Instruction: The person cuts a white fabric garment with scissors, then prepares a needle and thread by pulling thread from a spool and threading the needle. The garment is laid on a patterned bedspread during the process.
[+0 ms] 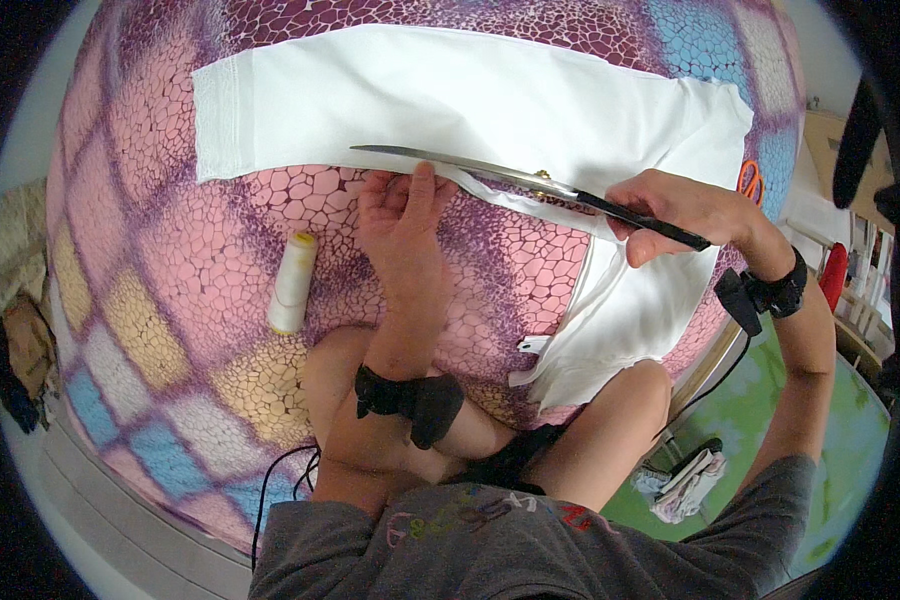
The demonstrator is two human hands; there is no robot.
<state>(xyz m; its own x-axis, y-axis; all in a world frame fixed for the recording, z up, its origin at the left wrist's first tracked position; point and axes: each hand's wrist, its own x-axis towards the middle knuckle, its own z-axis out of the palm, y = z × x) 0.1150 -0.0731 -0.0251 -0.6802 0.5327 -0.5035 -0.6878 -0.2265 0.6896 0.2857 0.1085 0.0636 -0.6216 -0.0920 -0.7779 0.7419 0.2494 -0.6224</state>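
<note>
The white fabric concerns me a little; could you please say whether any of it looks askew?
The lower-right section of white fabric looks askew, bunched in folds near the bare right knee, unlike the flatter upper section.

Our cloth (490,95) on the bed (180,290), our scissors (542,182) across its near edge, thread spool (291,284) before it, second scissors (751,181) by its right end.

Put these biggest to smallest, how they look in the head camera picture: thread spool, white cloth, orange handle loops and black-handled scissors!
1. White cloth
2. Black-handled scissors
3. Thread spool
4. Orange handle loops, counting only what shows
</note>
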